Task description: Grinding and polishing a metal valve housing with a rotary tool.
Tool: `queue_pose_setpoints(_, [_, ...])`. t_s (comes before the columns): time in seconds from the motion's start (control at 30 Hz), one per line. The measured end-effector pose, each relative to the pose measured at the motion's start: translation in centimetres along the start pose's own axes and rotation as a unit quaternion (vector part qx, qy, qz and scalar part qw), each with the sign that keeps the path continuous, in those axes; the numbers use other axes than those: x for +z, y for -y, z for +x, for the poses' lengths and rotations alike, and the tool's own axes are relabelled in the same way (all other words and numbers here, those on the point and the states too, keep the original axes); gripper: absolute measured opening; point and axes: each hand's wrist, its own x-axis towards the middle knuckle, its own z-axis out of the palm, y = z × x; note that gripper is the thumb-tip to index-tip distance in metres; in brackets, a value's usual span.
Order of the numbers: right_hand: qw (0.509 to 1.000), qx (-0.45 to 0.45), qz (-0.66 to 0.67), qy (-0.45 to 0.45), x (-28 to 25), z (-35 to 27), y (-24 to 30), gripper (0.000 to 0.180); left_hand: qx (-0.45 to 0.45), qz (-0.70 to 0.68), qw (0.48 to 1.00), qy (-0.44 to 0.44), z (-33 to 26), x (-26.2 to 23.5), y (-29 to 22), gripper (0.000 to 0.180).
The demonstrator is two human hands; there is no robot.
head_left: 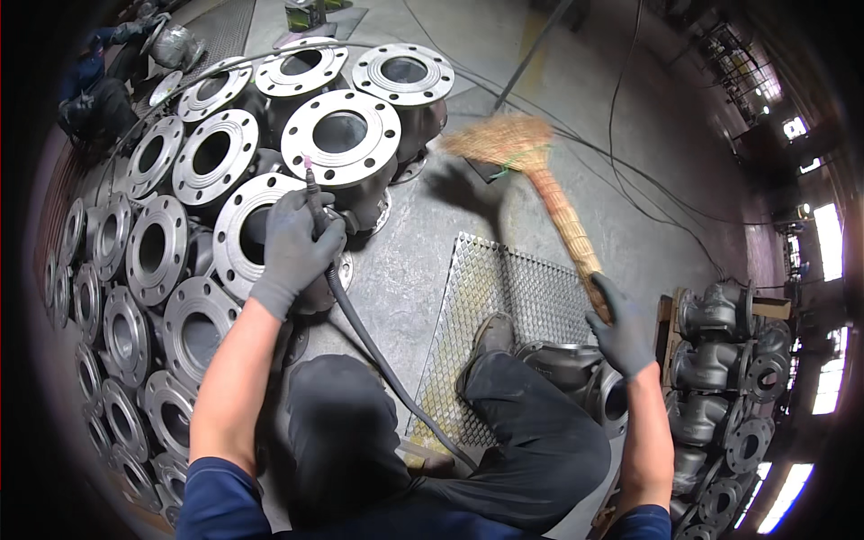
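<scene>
My left hand [297, 241], in a grey glove, is closed around a slim air grinder [314, 193] with a small pink tip. Its tip is at the rim of a flanged metal valve body [378, 135]; whether it touches cannot be told. From the tool a dark hose [373, 346] runs down past my knees. On the right, my gloved right hand [621, 328] grips the handle end of a straw hand broom [567, 220]. The broom's bristles are raised toward the valve bodies and look blurred by motion.
Rows of flanged valve bodies [155, 250] fill the left side. More castings [706, 369] are stacked at the right, and a dark casting [562, 360] lies beside my leg. A metal mesh plate [468, 306] lies on the floor. Cables [648, 180] cross it. Another person [99, 99] crouches far left.
</scene>
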Motion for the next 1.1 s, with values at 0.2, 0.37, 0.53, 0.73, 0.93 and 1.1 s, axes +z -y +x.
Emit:
queue_pose_setpoints(0.2, [0.976,-0.064,-0.152,0.145,1.7,4.5,-0.3,0.069,-0.003,0.01,1.0,-0.019,-0.5,0.6,0.0,0.033])
queue_pose_setpoints(0.37, [0.945,-0.12,-0.232,0.198,4.7,8.3,-3.1,0.071,0.018,0.019,0.999,-0.032,0.0,0.8,-0.2,0.031])
queue_pose_setpoints(0.53, [0.945,-0.107,-0.186,0.247,4.0,7.5,-4.3,0.072,0.013,0.023,0.999,-0.02,0.0,0.6,0.3,0.033])
queue_pose_setpoints(0.73, [0.942,-0.014,-0.224,0.251,-3.7,2.7,-4.0,0.07,-0.003,0.013,1.0,-0.01,-0.3,0.5,0.3,0.035])
queue_pose_setpoints(0.93, [0.949,0.079,-0.259,0.161,-7.4,-1.8,-3.1,0.065,-0.007,0.03,0.999,-0.014,-0.2,0.4,0.3,0.036])
queue_pose_setpoints(1.1, [0.973,-0.048,-0.161,0.158,-6.2,-4.3,4.8,0.062,0.024,0.046,0.999,-0.016,0.1,1.3,0.9,0.034])
